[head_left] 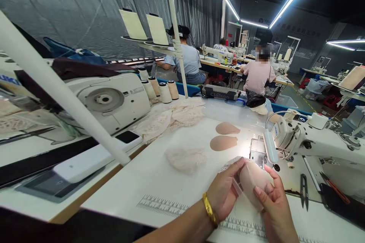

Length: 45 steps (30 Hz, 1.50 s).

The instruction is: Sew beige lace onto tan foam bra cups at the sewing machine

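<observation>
Between both hands is a pale beige bra cup (252,180) with sheer lace fabric at its edge. My left hand (225,190), with a gold bracelet at the wrist, pinches the cup's left upper edge between thumb and fingers. On the right side my right hand (272,197) grips the cup, thumb in front and fingers behind. The cup is held above the white table, just in front of the sewing machine (296,133) and its lit needle plate (257,156). Two tan cup-shaped pads (224,143) lie beyond, and a piece of cream lace (185,158) is left of my hands.
Thread snips (304,191) lie right of the machine bed, near a black tray (339,201). More lace (171,119) and thread cones (164,93) sit at the back left. A white pole (65,91) crosses the left side. Two people (258,74) sit at machines ahead.
</observation>
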Available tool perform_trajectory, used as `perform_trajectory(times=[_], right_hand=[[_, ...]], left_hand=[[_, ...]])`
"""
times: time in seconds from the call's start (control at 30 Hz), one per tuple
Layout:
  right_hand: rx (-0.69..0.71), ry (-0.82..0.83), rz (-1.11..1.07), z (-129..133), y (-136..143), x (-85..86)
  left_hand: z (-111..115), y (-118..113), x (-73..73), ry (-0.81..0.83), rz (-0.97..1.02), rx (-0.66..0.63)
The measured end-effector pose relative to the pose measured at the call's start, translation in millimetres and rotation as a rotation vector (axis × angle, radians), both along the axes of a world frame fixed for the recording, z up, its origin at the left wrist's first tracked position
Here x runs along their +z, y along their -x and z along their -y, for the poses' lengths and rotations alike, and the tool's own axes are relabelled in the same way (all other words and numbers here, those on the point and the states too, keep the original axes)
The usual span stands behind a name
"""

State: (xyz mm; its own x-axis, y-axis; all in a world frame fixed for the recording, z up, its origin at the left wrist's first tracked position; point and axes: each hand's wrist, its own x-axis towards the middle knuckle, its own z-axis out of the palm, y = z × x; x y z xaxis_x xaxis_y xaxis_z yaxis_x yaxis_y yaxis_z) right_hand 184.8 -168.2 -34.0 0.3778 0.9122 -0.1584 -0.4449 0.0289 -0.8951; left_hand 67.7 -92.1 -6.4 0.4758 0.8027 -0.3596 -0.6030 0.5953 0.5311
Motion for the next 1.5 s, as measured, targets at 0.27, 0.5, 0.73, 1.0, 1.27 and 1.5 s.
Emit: perform_trajectory(times=[0.27, 0.5, 0.73, 1.0, 1.27, 1.5], right_hand=[[0.022, -0.008, -0.031, 0.2, -1.5, -1.0], [0.027, -0.014, -0.043, -0.2, -3.5, -0.4], [0.082, 0.003, 0.036, 1.1, -16.9, -6.6], [0.089, 0.009, 0.086, 2.6, -16.5, -3.2], [0.335, -0.339, 1.005, 0.2, -76.4, 19.3], [0.344, -0.563, 1.938, -45.9, -113.8, 14.7]], left_hand=[[3.2, 0.2, 5.0, -0.059, 0.023, -0.073], [5.9, -3.0, 7.7, -0.126, -0.025, -0.111], [-14.7, 3.6, 19.3, -0.068, -0.029, 0.072], [-24.2, 11.0, 25.7, -0.104, -0.057, -0.02], [-30.8, 31.7, 55.3, -1.169, -0.263, -0.74], [-68.1, -6.8, 30.2, -2.164, -0.728, -0.896]])
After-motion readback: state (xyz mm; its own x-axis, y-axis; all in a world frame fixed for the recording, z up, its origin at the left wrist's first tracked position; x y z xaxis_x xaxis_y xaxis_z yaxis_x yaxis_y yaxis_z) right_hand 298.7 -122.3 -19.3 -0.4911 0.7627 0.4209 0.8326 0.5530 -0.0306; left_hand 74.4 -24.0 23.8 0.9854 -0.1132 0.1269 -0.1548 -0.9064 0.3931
